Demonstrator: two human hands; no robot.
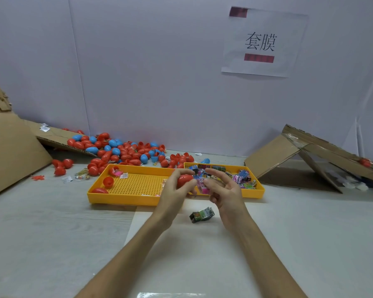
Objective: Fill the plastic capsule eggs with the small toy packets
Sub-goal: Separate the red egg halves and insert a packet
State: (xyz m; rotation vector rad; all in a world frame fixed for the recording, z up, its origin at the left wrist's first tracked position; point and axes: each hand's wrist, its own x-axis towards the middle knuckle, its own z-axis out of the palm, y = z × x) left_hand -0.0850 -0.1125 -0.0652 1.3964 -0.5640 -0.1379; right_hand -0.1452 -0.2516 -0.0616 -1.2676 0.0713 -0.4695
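Red egg (184,179) x1 in L hand (172,191) grip, R hand (224,191) pinches 1 pink packet (201,187), prob.

The left hand (174,191) hides much of a red capsule egg (185,179); whole or half, unclear. A pink toy packet (201,187) against the right hand (223,191) is blurred, the hold on it uncertain. Both forearms (138,244) are cut off at the bottom edge. Print on the tray packets (241,177) is too small to read.
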